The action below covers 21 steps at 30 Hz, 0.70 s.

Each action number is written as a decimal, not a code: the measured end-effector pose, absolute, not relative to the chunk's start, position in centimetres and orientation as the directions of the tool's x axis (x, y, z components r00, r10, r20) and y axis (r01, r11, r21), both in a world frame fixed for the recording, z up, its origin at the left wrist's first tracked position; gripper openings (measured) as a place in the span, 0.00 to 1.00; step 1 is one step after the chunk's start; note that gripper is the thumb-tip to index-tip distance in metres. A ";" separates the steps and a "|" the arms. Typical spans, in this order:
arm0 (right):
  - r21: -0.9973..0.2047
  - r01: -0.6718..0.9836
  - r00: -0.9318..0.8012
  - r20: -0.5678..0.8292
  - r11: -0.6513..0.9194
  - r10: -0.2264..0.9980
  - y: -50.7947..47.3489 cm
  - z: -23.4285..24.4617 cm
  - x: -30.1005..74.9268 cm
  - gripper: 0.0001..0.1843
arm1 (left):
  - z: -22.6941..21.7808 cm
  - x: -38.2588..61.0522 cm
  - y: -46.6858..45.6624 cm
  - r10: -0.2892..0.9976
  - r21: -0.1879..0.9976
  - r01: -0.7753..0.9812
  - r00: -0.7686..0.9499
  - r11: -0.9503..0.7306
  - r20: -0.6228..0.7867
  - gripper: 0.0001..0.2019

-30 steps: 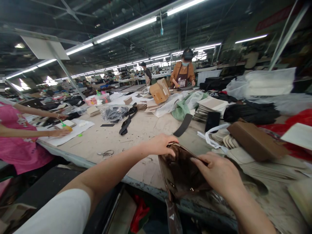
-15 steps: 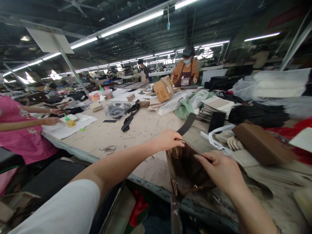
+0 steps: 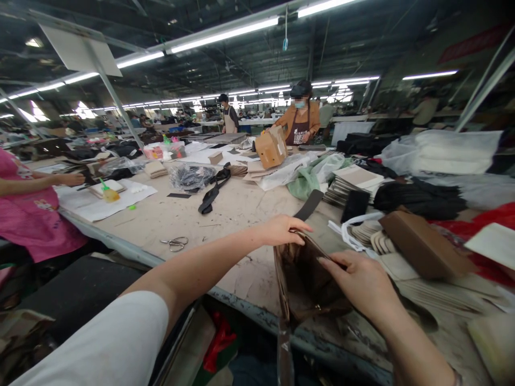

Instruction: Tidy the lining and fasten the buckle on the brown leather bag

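A brown handbag [image 3: 309,289] stands at the table's front edge with its mouth open toward me, showing a dark brown lining. My left hand [image 3: 284,230] grips the bag's far rim at its left corner, one finger stretched out. My right hand [image 3: 360,273] pinches the rim on the right side, thumb inside the bag and fingers outside. From the near side a brown strap [image 3: 284,348] hangs below the table edge. A dark grey strip [image 3: 309,205] lies on the table just beyond my left hand.
Scissors [image 3: 175,244] lie left on the table [image 3: 237,214]. To the right are a brown block [image 3: 426,241], stacked pale pieces [image 3: 350,185] and a black phone-like slab [image 3: 355,203]. A cardboard box [image 3: 271,147] stands farther back. Co-workers are at left and across the table.
My left hand's finger has stretched out from the rim; both hands stay on the bag. The co-worker across the table has leaned toward the cardboard box. The view has shifted slightly.
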State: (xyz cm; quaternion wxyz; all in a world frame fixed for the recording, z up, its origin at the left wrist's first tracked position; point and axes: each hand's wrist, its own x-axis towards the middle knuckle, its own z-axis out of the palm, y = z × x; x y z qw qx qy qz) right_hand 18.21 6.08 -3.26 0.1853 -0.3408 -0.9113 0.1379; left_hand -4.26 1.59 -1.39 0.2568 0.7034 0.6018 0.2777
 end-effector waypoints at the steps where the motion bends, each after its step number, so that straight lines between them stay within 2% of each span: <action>1: -0.373 0.555 -0.709 0.257 0.744 0.657 5.4 -2.9 18.3 0.18 | -1.0 -4.4 1.2 0.981 0.711 0.682 0.183 -0.172 0.062 0.17; 4: -0.373 0.511 -0.720 0.306 0.774 0.623 3.2 -2.5 19.1 0.18 | 0.0 -4.6 0.0 0.947 0.703 0.677 0.320 -0.219 -0.014 0.13; 9: -0.435 0.485 -0.710 0.311 0.759 0.632 1.3 -3.8 20.6 0.18 | 0.3 -4.2 -0.6 0.900 0.626 0.724 0.428 -0.289 -0.080 0.07; 16: -0.436 0.548 -0.699 0.231 0.714 0.677 2.1 -4.4 21.2 0.18 | -0.7 -3.9 0.7 0.901 0.572 0.763 0.423 -0.301 -0.090 0.06; 21: -0.349 0.567 -0.727 0.213 0.746 0.652 2.6 -3.2 20.4 0.30 | -1.3 -4.3 1.2 0.906 0.581 0.757 0.416 -0.300 -0.074 0.07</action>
